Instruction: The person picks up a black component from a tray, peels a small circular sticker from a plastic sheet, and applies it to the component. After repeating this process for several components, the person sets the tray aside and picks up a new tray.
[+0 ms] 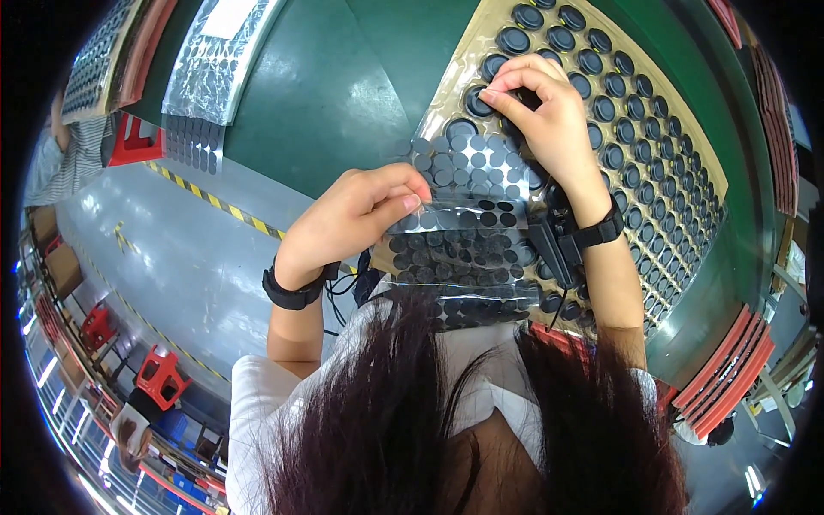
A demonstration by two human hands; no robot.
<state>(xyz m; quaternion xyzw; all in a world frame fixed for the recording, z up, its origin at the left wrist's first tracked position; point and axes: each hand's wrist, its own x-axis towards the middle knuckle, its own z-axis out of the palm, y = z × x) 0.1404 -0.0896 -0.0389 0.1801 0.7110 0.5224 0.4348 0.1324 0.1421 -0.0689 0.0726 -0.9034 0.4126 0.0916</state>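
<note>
My left hand (348, 215) pinches the left edge of a clear film sheet (468, 163) between thumb and forefinger. Rows of dark round stickers cover this sheet, and it hangs in folds down toward my lap. My right hand (549, 112) is over a tan tray (462, 64) filled with rows of black round caps. Its thumb and forefinger are pressed together at the edge of one black cap (477, 103); whatever sits between the fingertips is too small to make out. Each wrist has a black strap, and a black device (554, 249) is beside the right one.
The tray lies on a green work table (318, 86). Another film sheet with round stickers (202, 77) hangs over the table's far left edge. Red stools (163, 378) stand on the grey floor at left. Stacked red trays (725, 373) are at the lower right.
</note>
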